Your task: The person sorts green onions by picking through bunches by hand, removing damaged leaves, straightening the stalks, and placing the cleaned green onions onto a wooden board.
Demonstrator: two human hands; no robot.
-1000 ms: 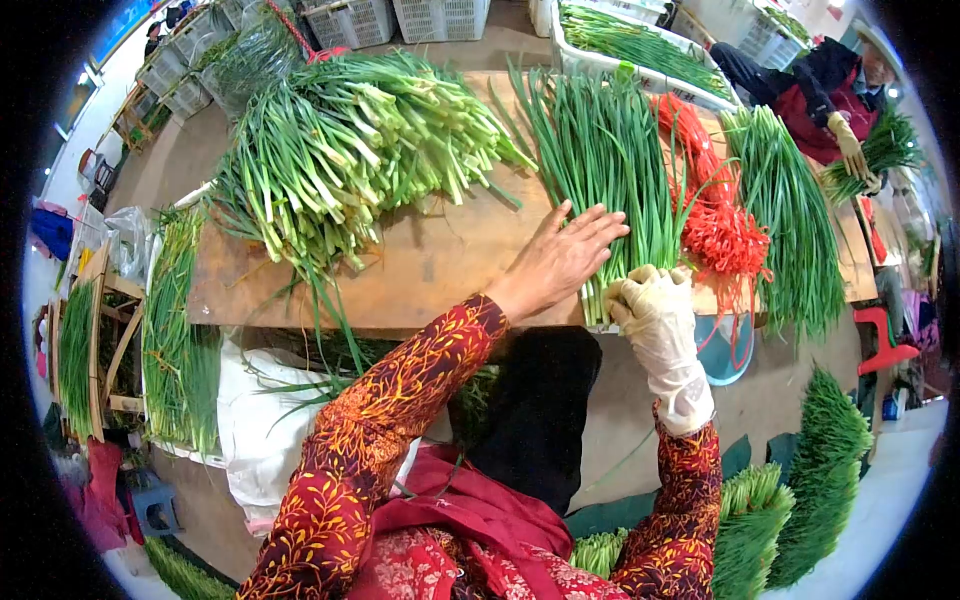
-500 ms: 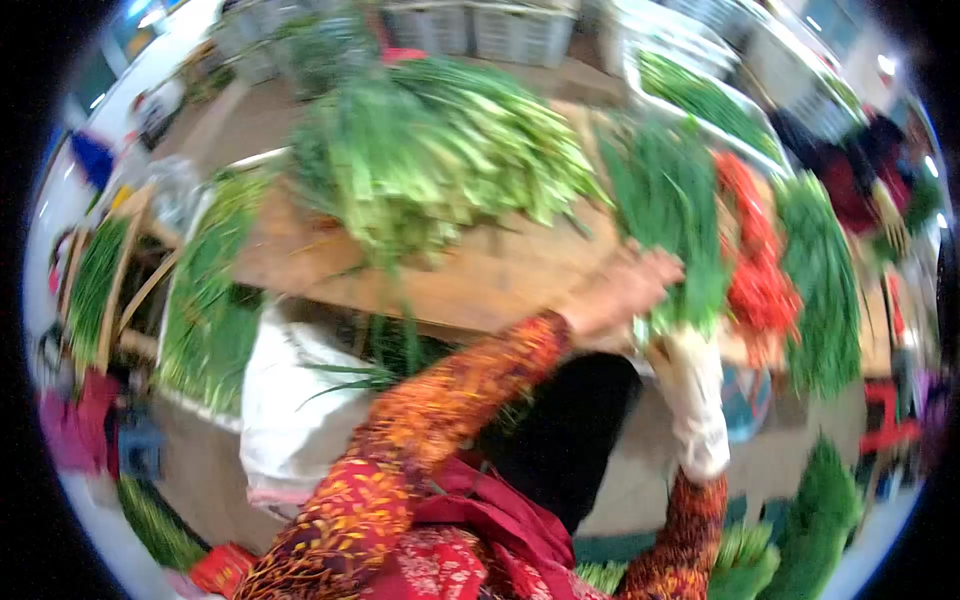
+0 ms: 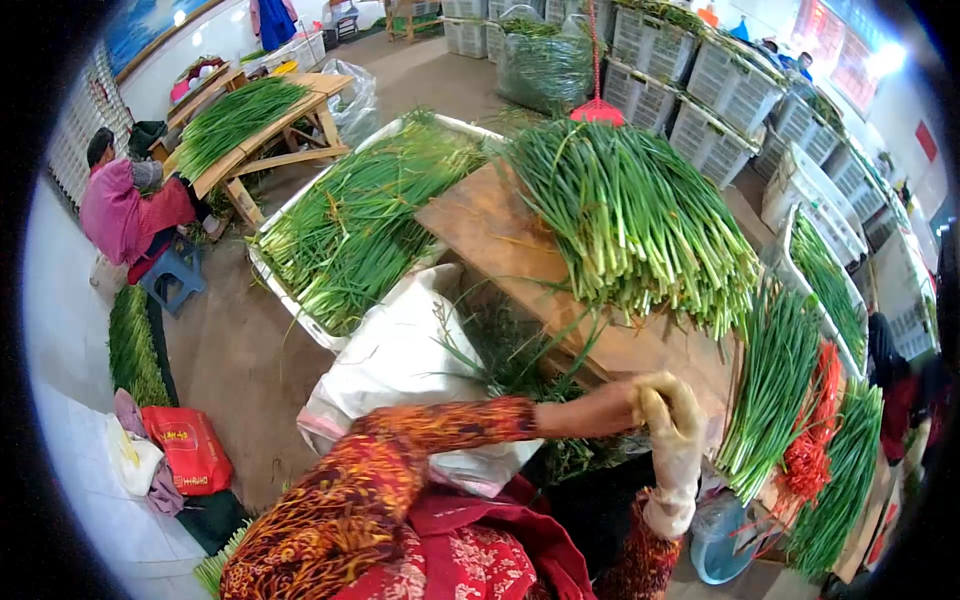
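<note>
My right hand (image 3: 672, 430), in a pale glove, is lifted off the greens, its bent fingers closed over the fingers of my left hand (image 3: 632, 402). The bare left hand is mostly hidden behind that glove, so its fingers do not show. Both are near the front edge of the wooden board (image 3: 500, 240). To their right a bundle of long green stalks (image 3: 770, 385) lies untouched, beside red ties (image 3: 815, 430) and another green bundle (image 3: 840, 480). A large heap of leafy stalks (image 3: 640, 220) rests on the board beyond my hands.
Left of the board are a white tray of greens (image 3: 370, 220) and a white sack (image 3: 400, 350). A blue bucket (image 3: 720, 540) stands below the board. A person (image 3: 130, 200) sits at a far bench; another person's dark sleeve (image 3: 895, 380) shows at right. Crates (image 3: 720, 100) are stacked behind.
The view has swung to the left. My hands have left the green bundle and come together, the gloved right one now over the left one's fingers.
</note>
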